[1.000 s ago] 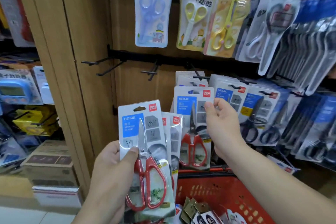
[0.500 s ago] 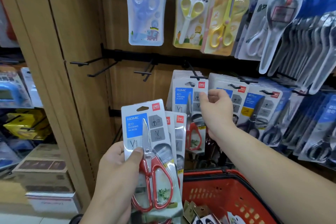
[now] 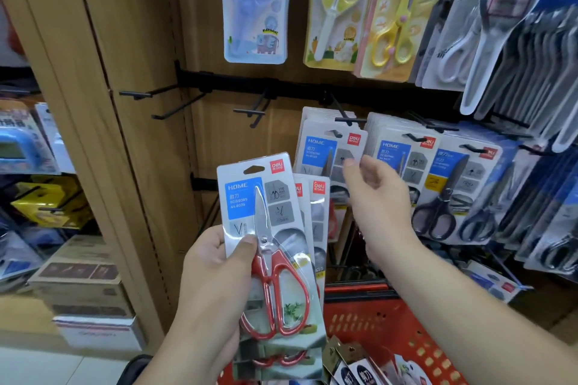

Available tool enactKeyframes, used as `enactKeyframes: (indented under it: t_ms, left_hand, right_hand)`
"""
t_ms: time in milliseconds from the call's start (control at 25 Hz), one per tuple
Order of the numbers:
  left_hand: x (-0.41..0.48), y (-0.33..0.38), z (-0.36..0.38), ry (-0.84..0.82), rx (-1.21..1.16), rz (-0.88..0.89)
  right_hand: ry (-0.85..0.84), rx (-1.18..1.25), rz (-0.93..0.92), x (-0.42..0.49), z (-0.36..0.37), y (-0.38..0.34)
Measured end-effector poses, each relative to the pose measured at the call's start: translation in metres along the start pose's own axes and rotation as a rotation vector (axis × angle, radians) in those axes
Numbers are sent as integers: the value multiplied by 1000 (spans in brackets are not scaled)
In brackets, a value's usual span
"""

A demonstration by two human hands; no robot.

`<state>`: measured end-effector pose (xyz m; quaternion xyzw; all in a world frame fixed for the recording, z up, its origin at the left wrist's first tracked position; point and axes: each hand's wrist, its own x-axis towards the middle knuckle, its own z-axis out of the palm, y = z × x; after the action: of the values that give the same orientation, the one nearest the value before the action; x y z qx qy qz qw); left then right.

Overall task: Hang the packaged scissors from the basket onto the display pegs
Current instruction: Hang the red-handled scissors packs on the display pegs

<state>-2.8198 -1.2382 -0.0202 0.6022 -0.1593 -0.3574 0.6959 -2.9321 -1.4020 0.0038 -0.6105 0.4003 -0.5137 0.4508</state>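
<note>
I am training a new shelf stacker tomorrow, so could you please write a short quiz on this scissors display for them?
1. True or false: the right hand is gripping a pack.
2. What does the left hand hold? A. One pack of yellow scissors. B. A fan of card-backed packs of red-handled scissors. C. Nothing.
3. Fill in: the bare black metal pegs stand to the ___ of the hung blue-labelled packs.
Key: 1 false; 2 B; 3 left.
</note>
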Motion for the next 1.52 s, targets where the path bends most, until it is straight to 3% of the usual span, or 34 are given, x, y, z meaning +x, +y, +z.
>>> enactKeyframes:
  t_ms: [240,560,760,880,1200,1360,1520]
  left_hand:
    - [-5,-8,15,-32,13,12]
    - [-12,-17,28,-108,-97,-41]
    - [-13,-16,34,-20,-84,-15]
    - [-9,-11,31,34,-52,-1]
    - [-7,-9,31,38,-1,1]
    - [-4,-11,31,-20,27,-7]
    - [-5,-18,40,-83,24,22]
  right_hand:
    - [-102,2,32,-41,-19,10]
    - [-304,75,248,-50,-45,10]
    - [-100,102,105,-39,-67,9]
    - [-60,137,88,-32,-69,10]
    - [-58,172,72,-26,-56,10]
    - [125,237,4,-4,-69,10]
    - [191,215,-74,7,-82,16]
